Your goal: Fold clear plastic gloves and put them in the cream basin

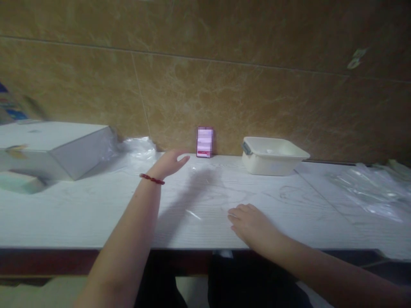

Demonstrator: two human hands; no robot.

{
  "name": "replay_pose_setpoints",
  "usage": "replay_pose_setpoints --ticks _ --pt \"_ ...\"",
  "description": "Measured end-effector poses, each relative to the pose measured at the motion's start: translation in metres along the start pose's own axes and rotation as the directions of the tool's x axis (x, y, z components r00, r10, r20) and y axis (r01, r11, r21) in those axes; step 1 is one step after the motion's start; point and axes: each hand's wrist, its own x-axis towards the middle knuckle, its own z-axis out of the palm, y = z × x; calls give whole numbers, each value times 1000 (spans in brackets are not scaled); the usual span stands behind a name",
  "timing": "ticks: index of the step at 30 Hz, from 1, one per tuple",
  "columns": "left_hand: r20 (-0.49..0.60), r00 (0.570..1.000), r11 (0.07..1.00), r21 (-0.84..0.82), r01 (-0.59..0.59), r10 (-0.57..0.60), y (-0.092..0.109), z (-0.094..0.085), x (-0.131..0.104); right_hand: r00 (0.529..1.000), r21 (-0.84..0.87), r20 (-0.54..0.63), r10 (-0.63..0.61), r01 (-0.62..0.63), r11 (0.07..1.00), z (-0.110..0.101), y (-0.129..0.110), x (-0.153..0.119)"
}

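A smartphone with a lit, blurred screen stands upright, leaning on the tiled wall. Just left of it my left hand reaches forward above the table, thumb apart from the other fingers and nothing in its grasp. A dark red bead bracelet circles that wrist. My right hand is palm down at the table's front part, its fingers loosely spread and holding nothing. Between the two arms a thin, shiny clear strip lies on the white wood-grain table.
A cream plastic tub with a grey latch stands right of the phone. Clear plastic bags lie at far right. On the left are a large white box, a small pale block and crumpled clear plastic.
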Motion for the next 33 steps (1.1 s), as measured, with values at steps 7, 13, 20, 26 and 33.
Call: replay_pose_setpoints --ticks 7,13,20,26,33 --pt "-25 997 947 -313 68 -79 -25 9 -10 989 -52 -59 -139 136 989 21 19 6" --pt "55 994 955 -276 106 -94 -27 18 -16 996 146 -82 -45 57 988 7 25 17" --pt "270 962 901 -426 85 37 -25 27 -20 973 460 -91 214 -149 875 -27 40 40" --pt "456 842 740 -664 105 290 -28 32 -21 919 590 -105 379 -250 768 -30 62 68" --pt "551 785 825 -557 93 283 -12 30 -24 872 785 10 490 -310 536 -18 77 96"
